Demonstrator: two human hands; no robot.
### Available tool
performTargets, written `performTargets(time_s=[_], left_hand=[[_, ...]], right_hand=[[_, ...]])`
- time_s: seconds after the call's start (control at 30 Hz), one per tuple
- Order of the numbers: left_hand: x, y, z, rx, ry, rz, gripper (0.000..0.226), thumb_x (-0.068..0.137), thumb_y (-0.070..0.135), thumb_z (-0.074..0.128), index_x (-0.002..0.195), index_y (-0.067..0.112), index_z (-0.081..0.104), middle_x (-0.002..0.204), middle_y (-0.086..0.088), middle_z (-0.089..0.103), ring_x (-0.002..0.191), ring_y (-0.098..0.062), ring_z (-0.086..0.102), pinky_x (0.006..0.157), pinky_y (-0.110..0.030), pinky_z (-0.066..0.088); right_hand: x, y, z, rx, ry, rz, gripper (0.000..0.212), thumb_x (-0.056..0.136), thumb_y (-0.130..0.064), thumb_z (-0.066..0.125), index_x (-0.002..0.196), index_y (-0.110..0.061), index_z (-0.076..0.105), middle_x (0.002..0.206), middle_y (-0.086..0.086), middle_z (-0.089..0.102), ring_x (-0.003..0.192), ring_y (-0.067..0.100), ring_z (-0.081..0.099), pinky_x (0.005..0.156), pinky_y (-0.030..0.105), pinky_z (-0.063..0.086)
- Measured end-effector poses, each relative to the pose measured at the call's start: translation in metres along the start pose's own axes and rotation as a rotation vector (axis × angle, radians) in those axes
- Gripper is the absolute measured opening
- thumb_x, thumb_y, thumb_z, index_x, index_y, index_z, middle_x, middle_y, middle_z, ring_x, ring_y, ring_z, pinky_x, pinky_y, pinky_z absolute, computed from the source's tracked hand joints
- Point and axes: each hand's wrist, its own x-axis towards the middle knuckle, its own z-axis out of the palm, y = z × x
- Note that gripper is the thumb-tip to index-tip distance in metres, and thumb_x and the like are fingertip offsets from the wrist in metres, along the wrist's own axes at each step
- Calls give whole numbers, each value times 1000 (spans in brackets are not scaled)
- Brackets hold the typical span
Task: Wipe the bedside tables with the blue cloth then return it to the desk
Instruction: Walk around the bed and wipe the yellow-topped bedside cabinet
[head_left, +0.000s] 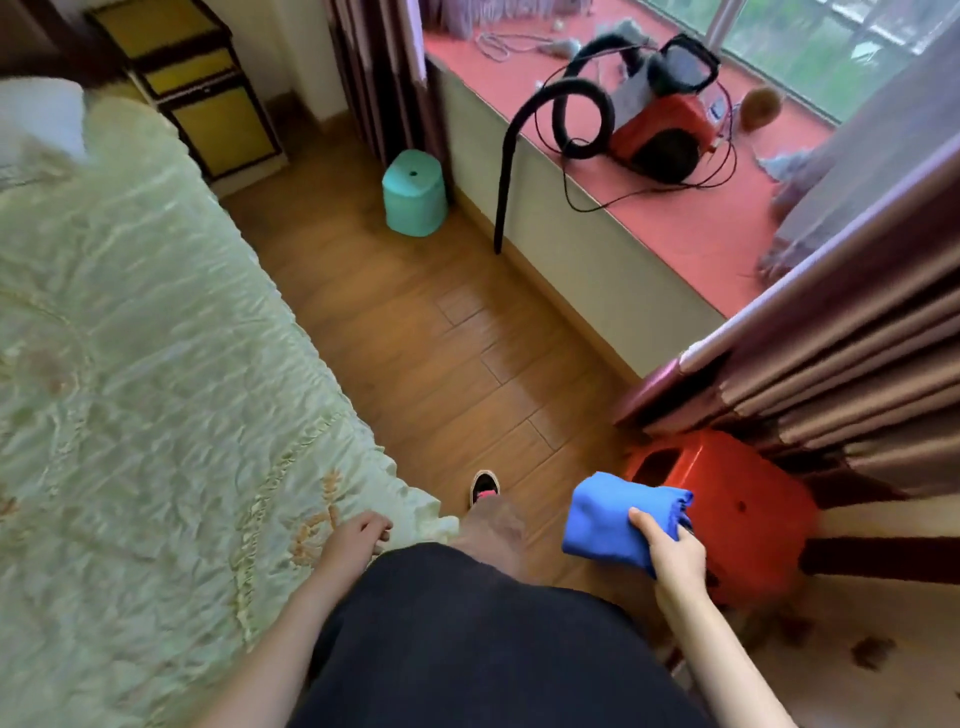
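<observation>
Two hands in view, only one busy: the right hand (670, 551) has its fingers (640, 518) pinched around a bunched corner of the blue cloth (618, 525), which hangs in the air low on the right, just in front of a red plastic stool (737, 514) by the curtain (852, 374). The left hand (358, 535) carries nothing, fingers loosely curled, close by the near edge of the bed (156, 338) with its pale green quilted cover. What matters for the next move is where the bedside table (202, 98) sits, far off in the top left corner, past the long side of the bed, well apart from the cloth. So the cloth has to travel away from the person and to the left, down the strip of wooden floor (415, 338) between the bed and the window ledge (649, 208). The person looks to be mid-stride, one shoe (484, 488) forward, so probably walking that way. That counter lies toward the left-hand side, yet the cloth is in the right hand, so a reach across or a turn seems likely once there. A teal stool (414, 193) stands beside the path and a red vacuum (660, 130) lies on the ledge. No brand, label or writing can be read anywhere; the picture is a bit blurry.
</observation>
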Motion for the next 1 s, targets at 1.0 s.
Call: performTargets(time_s=[1.0], left_hand=[[275,320,-146,-585,506,-340,21,95,19,53,81,13,66,89,-14,67,77,-28,61,77,-41,47]], right_hand=[[261,-515,504,-366,-583,-287,14,80,-14,73,90,-8,65,90,9,66,74,16,60,62,23,46]])
